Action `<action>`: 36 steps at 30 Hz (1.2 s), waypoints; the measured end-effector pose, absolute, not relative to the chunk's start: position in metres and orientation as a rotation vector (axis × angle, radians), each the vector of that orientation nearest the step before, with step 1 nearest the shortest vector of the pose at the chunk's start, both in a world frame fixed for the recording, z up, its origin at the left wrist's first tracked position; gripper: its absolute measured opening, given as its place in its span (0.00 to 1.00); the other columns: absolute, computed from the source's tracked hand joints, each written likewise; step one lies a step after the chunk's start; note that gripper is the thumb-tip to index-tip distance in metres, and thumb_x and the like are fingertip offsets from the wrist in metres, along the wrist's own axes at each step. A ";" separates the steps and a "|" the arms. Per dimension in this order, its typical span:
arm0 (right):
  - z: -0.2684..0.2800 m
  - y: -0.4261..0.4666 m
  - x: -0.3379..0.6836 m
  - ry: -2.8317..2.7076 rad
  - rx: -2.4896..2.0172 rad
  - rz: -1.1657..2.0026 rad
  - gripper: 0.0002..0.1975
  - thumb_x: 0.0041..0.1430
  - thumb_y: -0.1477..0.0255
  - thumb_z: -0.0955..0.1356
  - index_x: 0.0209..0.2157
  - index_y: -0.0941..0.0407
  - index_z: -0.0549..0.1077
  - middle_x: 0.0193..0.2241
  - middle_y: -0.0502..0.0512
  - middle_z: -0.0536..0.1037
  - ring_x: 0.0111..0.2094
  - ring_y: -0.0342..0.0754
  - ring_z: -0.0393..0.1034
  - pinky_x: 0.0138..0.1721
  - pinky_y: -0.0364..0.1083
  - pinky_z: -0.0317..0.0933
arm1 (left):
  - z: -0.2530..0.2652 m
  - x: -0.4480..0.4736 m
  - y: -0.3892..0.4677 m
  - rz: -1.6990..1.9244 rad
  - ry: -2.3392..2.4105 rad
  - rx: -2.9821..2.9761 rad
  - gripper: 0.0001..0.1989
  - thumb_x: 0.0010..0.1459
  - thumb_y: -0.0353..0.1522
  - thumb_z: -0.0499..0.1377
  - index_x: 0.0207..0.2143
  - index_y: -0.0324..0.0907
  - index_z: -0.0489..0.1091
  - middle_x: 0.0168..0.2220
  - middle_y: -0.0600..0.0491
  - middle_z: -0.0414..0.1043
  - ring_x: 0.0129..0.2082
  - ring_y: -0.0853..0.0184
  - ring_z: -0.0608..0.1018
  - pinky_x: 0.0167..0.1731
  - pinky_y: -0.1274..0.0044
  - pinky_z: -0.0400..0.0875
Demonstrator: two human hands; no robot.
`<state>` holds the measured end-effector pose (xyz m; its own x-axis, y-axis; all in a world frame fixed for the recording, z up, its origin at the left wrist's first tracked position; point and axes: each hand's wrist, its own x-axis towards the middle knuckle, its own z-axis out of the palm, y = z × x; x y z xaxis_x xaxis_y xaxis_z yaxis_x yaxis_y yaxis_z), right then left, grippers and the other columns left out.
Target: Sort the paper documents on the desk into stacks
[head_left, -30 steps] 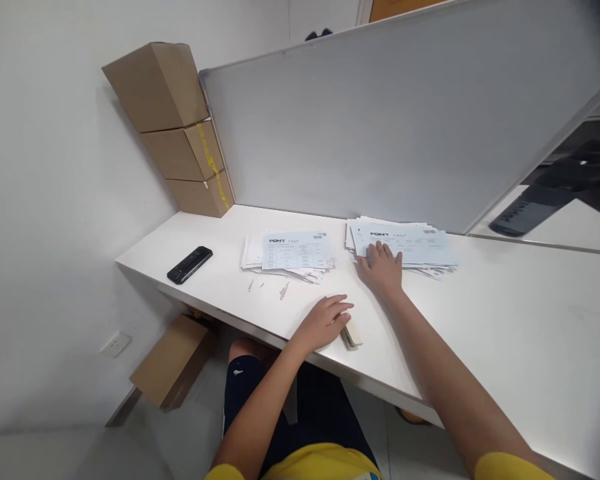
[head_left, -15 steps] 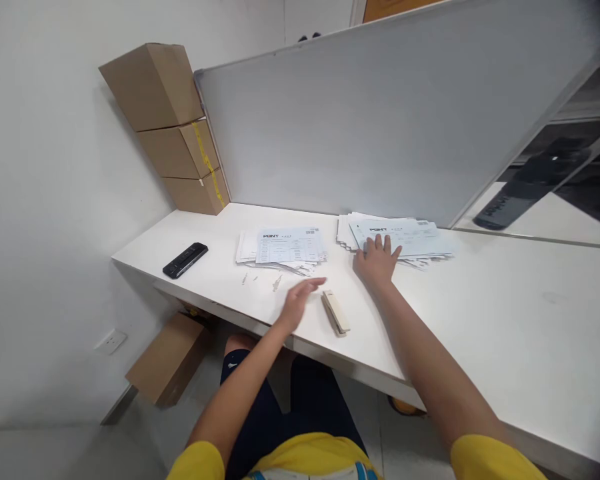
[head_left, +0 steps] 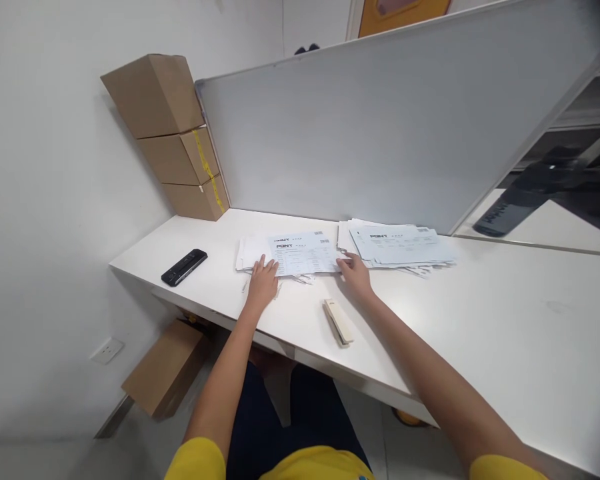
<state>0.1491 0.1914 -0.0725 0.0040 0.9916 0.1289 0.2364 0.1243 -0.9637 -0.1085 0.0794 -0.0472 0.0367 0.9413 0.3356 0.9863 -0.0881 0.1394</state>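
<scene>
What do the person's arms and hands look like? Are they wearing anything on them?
Both arms are bare from the short yellow sleeves down. The left hand and right hand are bare too: no gloves, and no watch, bracelet or ring that shows. The yellow sleeves belong to a yellow top, seen at the bottom edge of the picture, above dark trousers.

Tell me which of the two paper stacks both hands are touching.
The left paper stack, nearer the phone: left hand rests on its near corner, right hand at its right edge. The right paper stack lies untouched.
</scene>
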 end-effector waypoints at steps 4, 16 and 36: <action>-0.081 0.201 0.152 -1.247 -1.304 1.073 0.31 0.47 0.61 0.71 0.53 0.54 0.68 0.45 0.60 0.77 0.46 0.56 0.73 0.47 0.54 0.68 | -0.040 -0.108 0.073 -0.475 -1.956 -2.338 0.23 0.64 0.24 0.48 0.60 0.40 0.65 0.64 0.47 0.64 0.67 0.61 0.62 0.67 0.63 0.53; -0.088 0.237 0.207 -1.237 -1.161 1.081 0.29 0.41 0.68 0.70 0.50 0.54 0.69 0.40 0.57 0.79 0.43 0.55 0.74 0.48 0.55 0.67 | -0.040 -0.103 0.075 -0.590 -1.974 -2.154 0.15 0.65 0.32 0.55 0.53 0.42 0.69 0.54 0.46 0.72 0.53 0.56 0.71 0.55 0.65 0.64; -0.076 0.226 0.226 -0.836 -1.021 1.374 0.22 0.37 0.74 0.72 0.40 0.51 0.72 0.36 0.50 0.80 0.38 0.53 0.76 0.36 0.49 0.73 | -0.033 -0.096 0.063 -0.560 -1.928 -1.954 0.10 0.60 0.22 0.53 0.37 0.43 0.69 0.40 0.45 0.72 0.44 0.55 0.71 0.43 0.66 0.65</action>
